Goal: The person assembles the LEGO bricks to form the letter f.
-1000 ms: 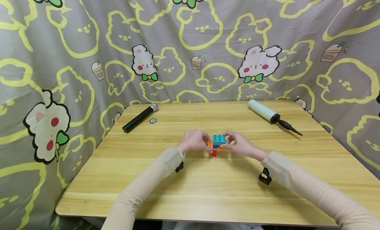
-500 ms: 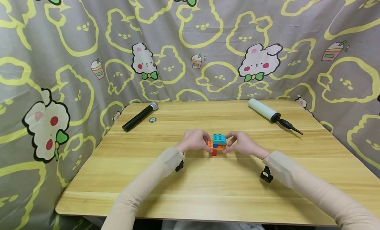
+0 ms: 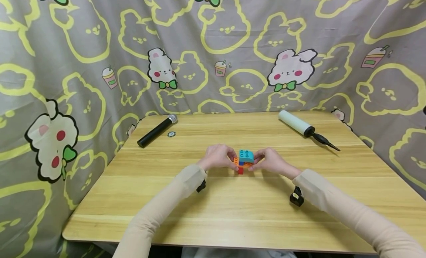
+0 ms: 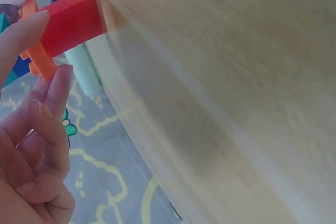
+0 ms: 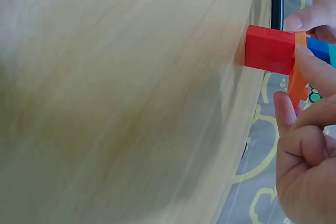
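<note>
A small stack of toy building bricks stands over the middle of the table. Its foot is a red column (image 5: 269,50) with a seam across it. On that lies an orange plate (image 4: 44,66), then a blue brick (image 5: 318,49), and a teal brick (image 3: 246,156) with a curved side on top. My left hand (image 3: 217,157) pinches the left end of the orange plate between thumb and fingers. At the plate's right end, my right hand (image 3: 273,162) does likewise, thumb at the front and fingertips behind.
A black microphone (image 3: 156,132) lies at the back left, with a small round chip (image 3: 171,134) beside it. At the back right lies a pale hand pump (image 3: 296,123) with a black nozzle. A patterned grey curtain (image 3: 193,40) hangs around the wooden table (image 3: 149,199).
My right hand has come down from the teal brick to the right end of the orange plate. The left hand keeps its grip, and the stack stays in place.
</note>
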Motion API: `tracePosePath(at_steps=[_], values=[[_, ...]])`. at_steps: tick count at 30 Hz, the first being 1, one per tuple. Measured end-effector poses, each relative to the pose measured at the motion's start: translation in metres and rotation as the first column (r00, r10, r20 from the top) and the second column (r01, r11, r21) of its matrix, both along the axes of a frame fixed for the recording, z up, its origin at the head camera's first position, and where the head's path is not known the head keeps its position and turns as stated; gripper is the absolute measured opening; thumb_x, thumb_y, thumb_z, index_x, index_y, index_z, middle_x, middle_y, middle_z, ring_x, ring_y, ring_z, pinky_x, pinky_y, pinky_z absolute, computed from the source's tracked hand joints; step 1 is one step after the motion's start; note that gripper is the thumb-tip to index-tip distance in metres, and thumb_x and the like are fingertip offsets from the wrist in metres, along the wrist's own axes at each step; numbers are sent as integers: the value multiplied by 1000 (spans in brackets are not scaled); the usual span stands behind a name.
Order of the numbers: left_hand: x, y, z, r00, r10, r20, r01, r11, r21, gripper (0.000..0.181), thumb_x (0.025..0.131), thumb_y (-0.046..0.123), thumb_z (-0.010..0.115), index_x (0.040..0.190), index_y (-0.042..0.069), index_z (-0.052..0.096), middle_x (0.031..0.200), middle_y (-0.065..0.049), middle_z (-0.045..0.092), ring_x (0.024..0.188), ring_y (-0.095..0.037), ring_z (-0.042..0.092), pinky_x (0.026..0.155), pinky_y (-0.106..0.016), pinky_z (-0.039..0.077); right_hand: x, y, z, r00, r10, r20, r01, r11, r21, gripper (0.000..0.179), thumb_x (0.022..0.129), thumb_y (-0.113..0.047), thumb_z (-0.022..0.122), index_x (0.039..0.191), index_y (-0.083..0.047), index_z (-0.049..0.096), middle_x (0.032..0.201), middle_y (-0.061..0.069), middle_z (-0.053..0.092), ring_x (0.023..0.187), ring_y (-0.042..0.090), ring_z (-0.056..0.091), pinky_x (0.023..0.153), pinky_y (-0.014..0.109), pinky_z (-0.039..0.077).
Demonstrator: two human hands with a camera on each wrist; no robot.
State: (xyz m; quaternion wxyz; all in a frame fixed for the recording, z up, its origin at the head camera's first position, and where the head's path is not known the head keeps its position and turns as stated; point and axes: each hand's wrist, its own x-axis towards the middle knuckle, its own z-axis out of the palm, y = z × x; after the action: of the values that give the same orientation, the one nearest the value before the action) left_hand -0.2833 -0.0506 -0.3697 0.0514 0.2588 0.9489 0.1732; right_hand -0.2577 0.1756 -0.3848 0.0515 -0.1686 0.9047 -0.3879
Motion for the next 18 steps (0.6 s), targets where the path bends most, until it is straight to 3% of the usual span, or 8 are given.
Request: tracePosePath(at_steps=[5,12,15,18], values=[[-2,0,3,1000,-2,-9,2,1000,-15,35,71,49,80,96,26,72,89,19,70,88,-4,59,75,-31,36,-2,0,1,999,-23,40,24,999,-49,42,75,-20,82,106,3,69,91,9,70,85,15,59,71,27,44],[-7,2,11,997,22,-74,-23,1000,-19,41,81,52,70,112,26,71,104,15,72,99,-9,62,66,-28,37,-11,1,11,978,-82,192,125,966,-225,50,87,-19,71,125,11,55,102,18,65,50,5,36,47,21,33],[-9,4,13,994,41,-105,-45,999,-28,43,86,53,64,119,27,69,112,11,71,80,-8,58,54,-25,32,-15,1,16,971,-87,224,146,954,-260,50,91,-22,66,129,9,53,110,23,64,45,4,31,46,21,29],[-12,6,13,988,63,-144,-69,997,-35,43,90,53,57,125,28,65,110,4,72,59,-10,40,46,-24,24,-19,0,20,960,-100,261,175,943,-284,47,94,-25,62,129,6,54,116,26,63,42,5,26,45,22,27]])
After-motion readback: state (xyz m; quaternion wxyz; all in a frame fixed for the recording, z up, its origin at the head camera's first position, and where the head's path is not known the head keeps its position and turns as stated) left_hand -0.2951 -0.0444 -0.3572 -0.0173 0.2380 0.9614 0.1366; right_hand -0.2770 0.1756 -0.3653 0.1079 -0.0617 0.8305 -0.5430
